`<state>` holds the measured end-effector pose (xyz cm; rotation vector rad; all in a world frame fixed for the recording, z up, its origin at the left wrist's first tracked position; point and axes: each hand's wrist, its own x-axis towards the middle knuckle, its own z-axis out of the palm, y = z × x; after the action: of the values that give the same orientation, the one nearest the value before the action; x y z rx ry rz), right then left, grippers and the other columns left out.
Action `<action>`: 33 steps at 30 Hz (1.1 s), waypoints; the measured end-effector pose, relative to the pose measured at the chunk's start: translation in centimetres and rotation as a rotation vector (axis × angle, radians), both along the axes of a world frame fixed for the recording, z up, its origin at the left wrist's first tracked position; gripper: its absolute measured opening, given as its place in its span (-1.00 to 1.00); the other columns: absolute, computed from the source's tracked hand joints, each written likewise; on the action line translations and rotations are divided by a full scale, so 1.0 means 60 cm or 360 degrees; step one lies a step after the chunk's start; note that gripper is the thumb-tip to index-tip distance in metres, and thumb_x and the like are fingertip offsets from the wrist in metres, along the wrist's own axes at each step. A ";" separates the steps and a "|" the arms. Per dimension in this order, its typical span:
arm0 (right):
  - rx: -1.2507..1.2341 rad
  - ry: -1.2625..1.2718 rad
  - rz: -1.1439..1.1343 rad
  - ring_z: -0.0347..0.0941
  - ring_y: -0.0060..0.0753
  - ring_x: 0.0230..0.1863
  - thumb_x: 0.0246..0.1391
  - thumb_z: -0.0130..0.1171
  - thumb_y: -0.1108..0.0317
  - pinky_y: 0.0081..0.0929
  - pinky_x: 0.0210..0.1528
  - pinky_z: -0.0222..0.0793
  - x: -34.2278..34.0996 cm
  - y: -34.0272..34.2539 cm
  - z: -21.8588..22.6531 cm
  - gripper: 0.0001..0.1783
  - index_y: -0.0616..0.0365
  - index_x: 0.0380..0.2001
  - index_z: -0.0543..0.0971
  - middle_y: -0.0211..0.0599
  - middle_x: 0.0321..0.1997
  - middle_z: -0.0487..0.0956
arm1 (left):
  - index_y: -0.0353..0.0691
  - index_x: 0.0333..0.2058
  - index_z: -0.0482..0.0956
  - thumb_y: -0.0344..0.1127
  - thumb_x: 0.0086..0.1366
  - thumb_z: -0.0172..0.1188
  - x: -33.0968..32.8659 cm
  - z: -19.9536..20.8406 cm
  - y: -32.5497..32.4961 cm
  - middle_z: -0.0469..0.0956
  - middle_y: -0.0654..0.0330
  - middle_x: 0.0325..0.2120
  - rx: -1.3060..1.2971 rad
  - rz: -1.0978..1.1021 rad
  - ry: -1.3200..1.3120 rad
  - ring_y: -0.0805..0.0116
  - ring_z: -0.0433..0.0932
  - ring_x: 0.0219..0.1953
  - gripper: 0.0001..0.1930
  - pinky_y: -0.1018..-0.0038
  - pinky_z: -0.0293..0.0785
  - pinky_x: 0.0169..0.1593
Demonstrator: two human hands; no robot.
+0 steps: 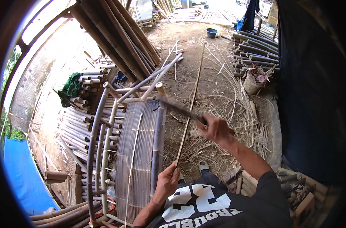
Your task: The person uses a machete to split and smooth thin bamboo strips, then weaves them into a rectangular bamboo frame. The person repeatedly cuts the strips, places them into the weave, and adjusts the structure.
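Bamboo strip (196, 86), long and thin, ran from the left hand (167, 181) at its near end to far out over the dirt ground (188, 34). The right hand (216, 131) held a dark knife (179, 109), and its blade pointed left across the strip. The blade was blurry, so I could not tell if it touched the strip.

To do this step well, I think the left hand needed a firm hold, so the strip would not twist. A light, even stroke with the blade almost flat seemed best, since a steep blade could dig in and snap it. The left fingers also needed to be well away from the sharp edge.

The left fingers pinched the strip, which stuck out past them, far and a bit right. The right fingers curled around the knife's handle, just right of the strip. A bamboo bench (144, 152) stood left, and loose shavings (233, 98) lay right.
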<state>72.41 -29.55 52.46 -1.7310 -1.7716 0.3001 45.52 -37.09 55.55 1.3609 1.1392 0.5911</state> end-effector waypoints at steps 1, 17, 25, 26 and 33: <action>-0.0002 -0.0018 0.0016 0.41 -0.39 -0.75 0.25 0.00 -0.15 -0.31 -0.74 0.39 0.001 -0.001 0.001 -0.47 0.13 -0.48 0.44 -0.33 -0.71 0.45 | -0.31 0.12 0.47 -0.41 0.42 0.02 -0.001 -0.009 0.002 0.30 0.46 -0.50 -0.0024 -0.0020 0.0015 0.67 0.16 -0.47 -0.67 0.67 0.16 -0.44; -0.0149 -0.0037 -0.0649 0.20 -0.66 -0.81 0.14 -0.40 -0.55 -0.49 -0.85 0.08 0.225 0.058 0.034 -0.15 0.05 -0.42 0.49 -0.57 -0.76 0.29 | -0.37 0.06 0.49 -0.38 0.42 0.01 -0.115 -0.042 -0.084 0.39 0.34 -0.56 0.0044 -0.0240 0.0147 0.61 0.30 -0.53 -0.69 0.61 0.27 -0.47; -0.0012 0.0117 -0.1182 0.49 -0.36 -0.57 0.16 -0.12 -0.42 -0.31 -0.47 0.38 0.385 0.070 0.090 -0.23 0.15 -0.46 0.57 -0.31 -0.64 0.52 | -0.46 0.03 0.52 -0.20 0.43 0.03 -0.226 -0.067 -0.140 0.36 0.39 -0.67 -0.0226 -0.0114 -0.0246 0.67 0.27 -0.63 -0.59 0.65 0.17 -0.54; 0.0161 0.0216 -0.1181 0.43 -0.47 -0.67 0.15 -0.05 -0.40 -0.41 -0.58 0.34 0.396 0.067 0.084 -0.26 0.16 -0.48 0.55 -0.40 -0.70 0.46 | -0.48 0.04 0.51 -0.17 0.44 0.02 -0.225 -0.065 -0.133 0.35 0.39 -0.68 -0.0359 -0.0084 -0.0334 0.67 0.25 -0.65 -0.57 0.65 0.14 -0.56; 0.0195 0.2002 -0.0217 0.44 -0.74 -0.65 0.11 0.31 0.11 -0.74 -0.68 0.42 0.131 0.057 0.084 -0.67 0.14 -0.23 0.58 -0.30 -0.38 0.62 | -0.48 -0.21 0.56 -0.07 0.50 -0.14 -0.146 -0.086 -0.061 0.22 0.37 -0.71 -0.0776 -0.0235 -0.0621 0.59 0.14 -0.70 -0.50 0.58 0.05 -0.61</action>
<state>80.29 -26.14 57.53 -1.0869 -0.7135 0.9359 36.75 -40.76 50.37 0.8535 0.7884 0.4115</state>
